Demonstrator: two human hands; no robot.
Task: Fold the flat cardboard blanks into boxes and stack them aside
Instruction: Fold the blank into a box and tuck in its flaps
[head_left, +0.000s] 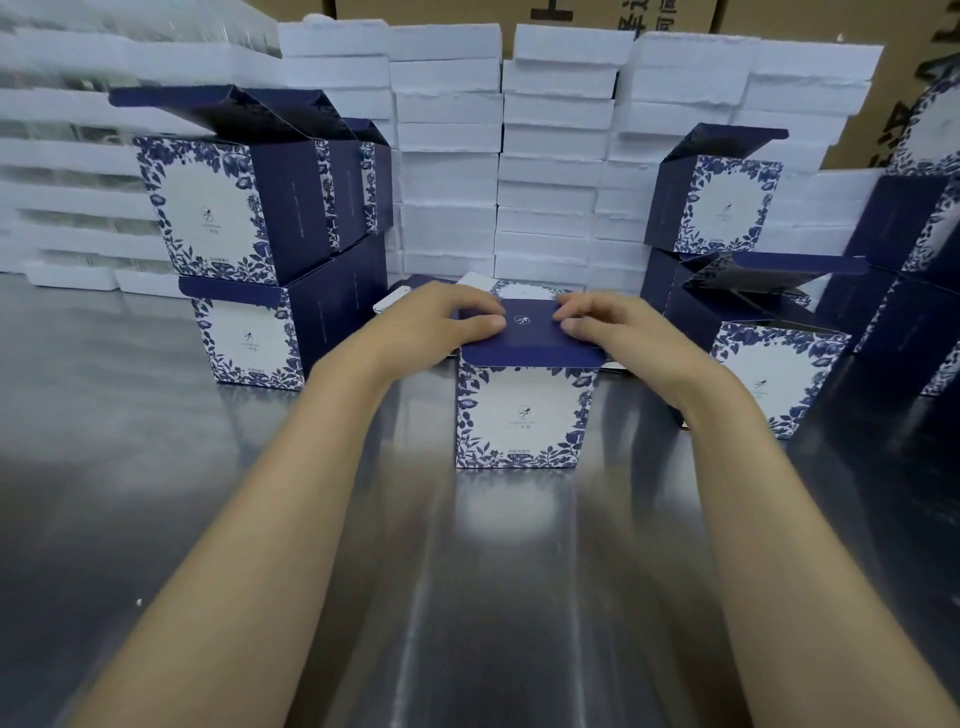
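Observation:
A blue-and-white floral box stands upright on the steel table in the middle. Its navy lid flap lies across the top. My left hand lies on the lid's left side, fingers curled and thumb on the flap. My right hand lies on the lid's right side, fingertips bent down onto the flap. Flat blanks lie just behind the box, mostly hidden by my hands. Folded boxes are stacked on the left and on the right, several with their lids open.
A wall of white foam trays runs along the back of the table. Brown cartons stand behind it. More blue boxes crowd the far right edge. The steel surface reflects light near me.

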